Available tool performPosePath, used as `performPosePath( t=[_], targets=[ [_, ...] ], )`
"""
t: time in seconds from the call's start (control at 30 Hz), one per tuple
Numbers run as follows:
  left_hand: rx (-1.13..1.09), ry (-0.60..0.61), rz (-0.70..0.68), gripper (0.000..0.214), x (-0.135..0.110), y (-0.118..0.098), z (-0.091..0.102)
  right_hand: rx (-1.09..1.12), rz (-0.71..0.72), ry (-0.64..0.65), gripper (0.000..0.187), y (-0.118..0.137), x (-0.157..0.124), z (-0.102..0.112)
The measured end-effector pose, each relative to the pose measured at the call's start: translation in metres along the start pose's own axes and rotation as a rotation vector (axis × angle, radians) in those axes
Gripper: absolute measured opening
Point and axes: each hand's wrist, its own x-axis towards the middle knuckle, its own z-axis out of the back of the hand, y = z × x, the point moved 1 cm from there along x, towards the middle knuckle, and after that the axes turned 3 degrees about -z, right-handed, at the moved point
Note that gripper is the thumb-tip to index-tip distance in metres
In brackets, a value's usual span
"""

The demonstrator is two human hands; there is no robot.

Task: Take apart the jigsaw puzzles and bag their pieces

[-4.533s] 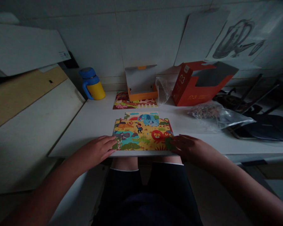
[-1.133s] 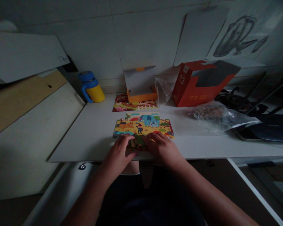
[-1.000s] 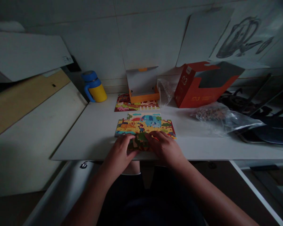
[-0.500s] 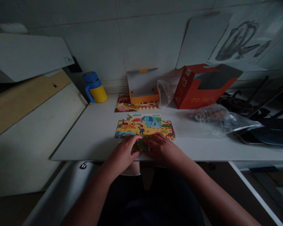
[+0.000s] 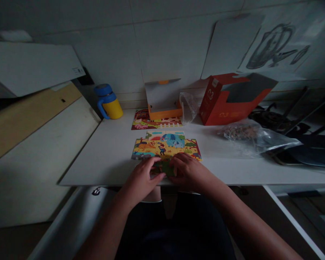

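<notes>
An animal jigsaw puzzle (image 5: 173,146) lies partly joined on the white table, with a blue elephant and a small figure on it. Just below its near edge, dark green jigsaw pieces (image 5: 166,168) are between my two hands. My left hand (image 5: 147,174) curls round their left side, thumb and fingers gripping. From the right, my right hand (image 5: 188,168) closes its fingers on the same pieces. How many pieces there are cannot be made out, as the fingers cover part of them.
Behind the puzzle lie a farm picture (image 5: 141,124) and an open orange box (image 5: 166,115). A blue and yellow flask (image 5: 112,104) stands at back left. On the right are a red box (image 5: 227,108), a clear plastic bag (image 5: 188,108) and a bag with brownish contents (image 5: 241,133).
My hands have shifted slightly, and the green pieces between them have moved a little to the right. The puzzle stays in place.
</notes>
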Motion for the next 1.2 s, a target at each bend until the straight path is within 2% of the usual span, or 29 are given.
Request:
performPosePath(
  t=[0.13,0.3,0.43,0.6,0.7,0.97,1.2],
  targets=[
    [-0.002,-0.01,0.027,0.044,0.004,0.002,-0.002,0.031,0.059,-0.082,0.028,-0.001,-0.007,-0.008],
    [-0.213,-0.035,0.041,0.049,0.017,0.008,-0.011,0.004,0.066,-0.159,0.029,-0.002,-0.01,-0.011],
    [-0.229,-0.118,0.011,0.046,0.031,0.009,-0.015,0.006,0.068,-0.194,0.029,-0.007,-0.006,-0.009],
    [-0.149,-0.179,-0.022,0.03,0.039,0.013,-0.021,0.099,-0.057,-0.361,0.04,-0.018,-0.001,-0.014],
    [-0.057,-0.183,-0.049,0.03,0.037,0.013,-0.024,0.046,-0.112,-0.32,0.043,-0.021,0.002,-0.019],
    [0.285,-0.23,-0.205,0.052,0.029,0.005,-0.04,-0.044,-0.058,-0.302,0.044,-0.017,0.005,-0.019],
    [0.402,-0.166,-0.195,0.079,0.026,0.001,-0.048,-0.056,-0.022,-0.284,0.05,-0.017,0.002,-0.021]
  ],
)
